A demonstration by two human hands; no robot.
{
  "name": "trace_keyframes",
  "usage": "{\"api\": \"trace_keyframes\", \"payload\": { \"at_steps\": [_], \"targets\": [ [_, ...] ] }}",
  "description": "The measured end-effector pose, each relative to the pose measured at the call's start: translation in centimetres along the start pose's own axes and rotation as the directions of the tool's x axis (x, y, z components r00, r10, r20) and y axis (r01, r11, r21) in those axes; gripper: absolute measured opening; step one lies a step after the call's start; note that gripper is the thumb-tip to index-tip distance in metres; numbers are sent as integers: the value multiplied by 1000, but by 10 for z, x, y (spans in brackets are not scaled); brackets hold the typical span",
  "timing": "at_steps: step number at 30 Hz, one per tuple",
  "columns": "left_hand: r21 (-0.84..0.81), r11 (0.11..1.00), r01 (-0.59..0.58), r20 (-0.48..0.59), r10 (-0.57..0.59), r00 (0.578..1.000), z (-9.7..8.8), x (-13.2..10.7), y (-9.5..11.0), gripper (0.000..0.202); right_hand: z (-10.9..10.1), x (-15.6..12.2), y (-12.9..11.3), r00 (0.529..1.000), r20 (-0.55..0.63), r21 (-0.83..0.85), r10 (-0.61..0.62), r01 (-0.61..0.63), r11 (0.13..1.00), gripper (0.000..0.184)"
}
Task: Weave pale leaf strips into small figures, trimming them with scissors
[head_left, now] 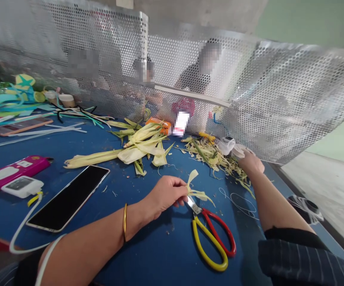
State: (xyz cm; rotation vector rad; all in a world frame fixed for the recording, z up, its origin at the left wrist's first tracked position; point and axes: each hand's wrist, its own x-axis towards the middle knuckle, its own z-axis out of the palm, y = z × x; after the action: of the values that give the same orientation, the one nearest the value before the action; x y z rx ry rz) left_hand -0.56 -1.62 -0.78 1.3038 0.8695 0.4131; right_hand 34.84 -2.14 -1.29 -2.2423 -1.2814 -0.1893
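Note:
My left hand (166, 193) rests on the blue table (148, 254) with its fingers pinched on a small folded strip of pale green leaf (195, 186). Just below it lie scissors (212, 234) with one red and one yellow handle, blades pointing toward the hand. My right hand (249, 163) reaches far right into a heap of shredded leaf scraps (212, 155), beside a white crumpled piece (230, 145); its fingers are turned away and hidden. A bundle of long pale leaves (136, 147) lies in the middle of the table.
A black phone (68, 197), a white power bank (22, 186) with cable and a pink case (15, 169) lie at left. Coloured strips (16, 104) and another phone (19, 126) sit far left. A perforated metal screen (207, 71) walls the table; people sit behind it.

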Motion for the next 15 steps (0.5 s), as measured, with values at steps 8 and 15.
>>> {"api": "trace_keyframes", "payload": {
  "at_steps": [8, 15],
  "targets": [
    [-31, 997, -66, 34, 67, 997, -3, 1, 0, 8, -29, -101, -92, 896, 367, 531, -250, 19, 847, 32],
    [19, 990, -139, 51, 137, 989, -3, 1, 0, 9, -29, -152, -125, 766, 474, 636, -435, 44, 770, 24]
  ]
}}
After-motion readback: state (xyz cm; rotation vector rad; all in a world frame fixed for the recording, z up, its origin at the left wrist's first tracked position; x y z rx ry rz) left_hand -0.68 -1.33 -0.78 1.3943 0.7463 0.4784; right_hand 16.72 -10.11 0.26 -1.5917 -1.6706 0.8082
